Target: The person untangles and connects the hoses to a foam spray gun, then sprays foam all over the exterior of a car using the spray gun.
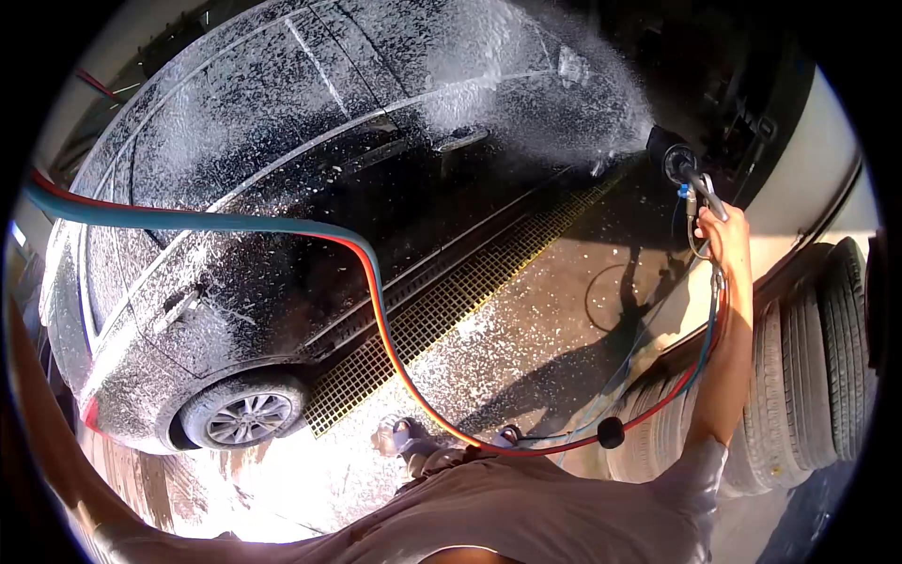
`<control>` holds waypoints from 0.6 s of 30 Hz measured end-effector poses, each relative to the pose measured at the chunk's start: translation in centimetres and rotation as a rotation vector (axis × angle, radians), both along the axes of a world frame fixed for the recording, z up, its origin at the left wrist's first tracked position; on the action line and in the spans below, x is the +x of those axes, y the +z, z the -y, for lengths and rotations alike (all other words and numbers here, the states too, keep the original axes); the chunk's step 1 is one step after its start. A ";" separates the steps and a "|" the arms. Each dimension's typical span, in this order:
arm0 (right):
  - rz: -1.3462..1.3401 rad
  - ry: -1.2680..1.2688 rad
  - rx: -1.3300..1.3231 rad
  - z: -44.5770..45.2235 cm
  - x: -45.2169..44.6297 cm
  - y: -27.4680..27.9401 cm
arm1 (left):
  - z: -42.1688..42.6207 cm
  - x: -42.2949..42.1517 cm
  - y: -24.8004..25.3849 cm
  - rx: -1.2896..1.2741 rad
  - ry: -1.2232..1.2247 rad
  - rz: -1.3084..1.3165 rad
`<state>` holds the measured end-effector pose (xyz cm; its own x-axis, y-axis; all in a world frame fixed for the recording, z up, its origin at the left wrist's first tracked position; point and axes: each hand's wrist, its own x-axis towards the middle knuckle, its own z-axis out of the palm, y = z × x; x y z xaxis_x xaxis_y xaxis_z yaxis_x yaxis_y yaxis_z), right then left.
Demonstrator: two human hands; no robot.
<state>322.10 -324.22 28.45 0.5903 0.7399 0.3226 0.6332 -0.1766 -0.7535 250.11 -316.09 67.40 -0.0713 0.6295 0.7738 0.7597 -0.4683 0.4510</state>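
Observation:
My right hand (725,230) is closed around the handle of a foam spray gun (700,183), held out at arm's length on the right. White foam (615,94) fans from its wide black nozzle (669,155) toward the car. The dark car (376,179) is speckled with suds over its roof, windows and doors. A blue and red hose (371,273) arcs across the view from the left edge, past my waist, and up to the gun. My left arm (47,414) reaches up along the left edge; its hand lies outside the picture.
A yellow-edged floor grate (451,320) runs alongside the car. Several used tyres (799,367) stand in a row against the wall on my right. The floor (507,357) around my feet is wet and spotted with foam. The rear wheel (249,414) is at lower left.

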 end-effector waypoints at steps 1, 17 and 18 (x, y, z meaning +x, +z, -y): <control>0.030 -0.016 0.010 -1.3 2.1 -1.2 | 0.7 0.9 -1.4 0.043 0.000 0.133; 0.106 0.605 -0.269 -5.5 -18.6 -35.7 | 4.2 -3.1 -7.1 -0.207 0.026 0.160; -0.117 0.729 -0.286 -5.5 -21.4 -37.4 | 4.7 -3.9 -6.5 -0.178 0.010 -0.382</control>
<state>300.68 -318.74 -8.95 -0.0565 0.9980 0.0274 0.5837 0.0553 -0.8101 246.26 -320.84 60.88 0.1925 0.7567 0.6247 0.8921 -0.4002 0.2099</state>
